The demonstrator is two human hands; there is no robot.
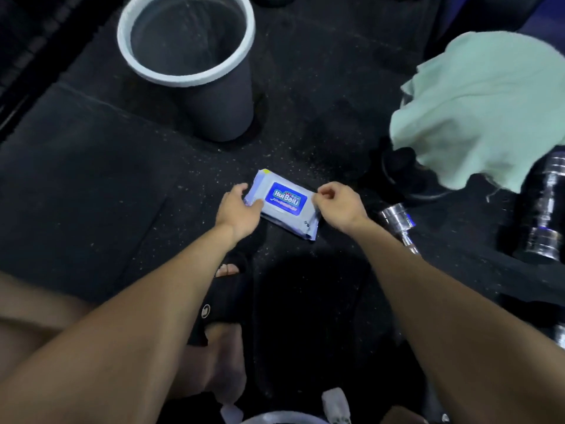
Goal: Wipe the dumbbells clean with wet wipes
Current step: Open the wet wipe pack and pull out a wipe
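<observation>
A pale blue pack of wet wipes (284,206) with a dark blue label lies on the black floor mat in the middle of the view. My left hand (237,211) grips the pack's left end, thumb on top. My right hand (337,208) pinches the right edge of the label flap with curled fingers. A chrome dumbbell (397,223) lies just right of my right wrist, partly hidden by my forearm. A second, larger chrome dumbbell (547,209) lies at the right edge, its far end under a cloth.
A grey bin with a white rim (186,41) stands behind the pack. A pale green cloth (483,108) is draped at the upper right over a dark round weight (403,175). My foot in a black slipper (226,289) is below the pack.
</observation>
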